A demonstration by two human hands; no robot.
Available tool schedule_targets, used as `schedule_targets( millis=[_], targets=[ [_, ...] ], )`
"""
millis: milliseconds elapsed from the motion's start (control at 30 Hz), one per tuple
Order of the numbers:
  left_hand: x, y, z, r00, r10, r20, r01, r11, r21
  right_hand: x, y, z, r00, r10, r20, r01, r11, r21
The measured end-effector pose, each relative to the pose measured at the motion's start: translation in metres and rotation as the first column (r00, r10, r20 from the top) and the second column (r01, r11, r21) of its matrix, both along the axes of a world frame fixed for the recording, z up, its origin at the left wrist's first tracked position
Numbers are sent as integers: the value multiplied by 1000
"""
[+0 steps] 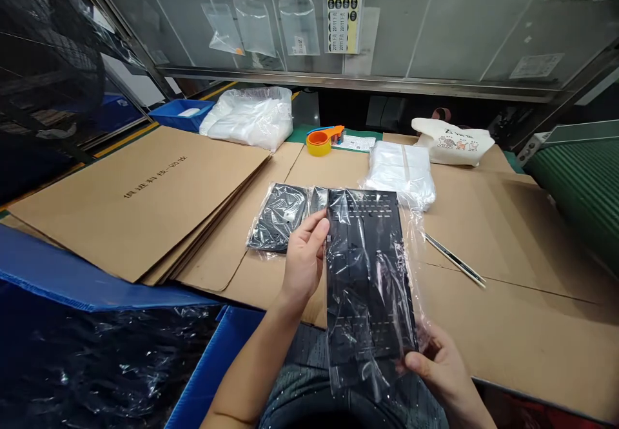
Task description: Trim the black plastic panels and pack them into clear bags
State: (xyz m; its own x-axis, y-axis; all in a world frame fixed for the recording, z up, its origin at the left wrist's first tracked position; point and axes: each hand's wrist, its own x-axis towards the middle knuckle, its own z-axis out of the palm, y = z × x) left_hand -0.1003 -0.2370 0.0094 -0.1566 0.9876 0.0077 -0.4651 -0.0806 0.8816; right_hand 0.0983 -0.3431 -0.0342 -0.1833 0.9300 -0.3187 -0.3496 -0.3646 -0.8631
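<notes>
Between my hands is a flat black slotted panel (370, 274) inside a clear plastic bag, held up over the table's near edge. My left hand (305, 251) pinches its left edge, thumb on the front. Down at the lower right corner, my right hand (438, 358) grips the bag and panel edge, its thumb in front and some fingers hidden behind. Another bagged black part (280, 217) lies on the cardboard just beyond my left hand. A pair of tweezers (454, 260) rests on the cardboard to the right of the panel.
A stack of flat cardboard sheets (140, 203) lies on the left, above a blue bin (193, 377) with bagged black parts. Clear bags (401, 169), a tape roll (319, 144), a white pouch (452, 142) and a plastic-wrapped bundle (249, 119) stand at the back. A green conveyor (575, 177) borders the right.
</notes>
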Motion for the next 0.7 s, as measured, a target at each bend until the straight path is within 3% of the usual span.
schedule_targets(
  millis=[367,500,700],
  targets=[
    [7,-13,3,993,-110,33,110,994,-1,-2,-2,10,993,-61,102,58,998,31],
    [7,-14,2,996,-88,30,89,996,-28,1,0,4,994,-43,101,38,998,47],
    [9,-17,5,994,-89,66,96,990,-100,5,3,-10,998,5,66,-19,977,212]
  ],
)
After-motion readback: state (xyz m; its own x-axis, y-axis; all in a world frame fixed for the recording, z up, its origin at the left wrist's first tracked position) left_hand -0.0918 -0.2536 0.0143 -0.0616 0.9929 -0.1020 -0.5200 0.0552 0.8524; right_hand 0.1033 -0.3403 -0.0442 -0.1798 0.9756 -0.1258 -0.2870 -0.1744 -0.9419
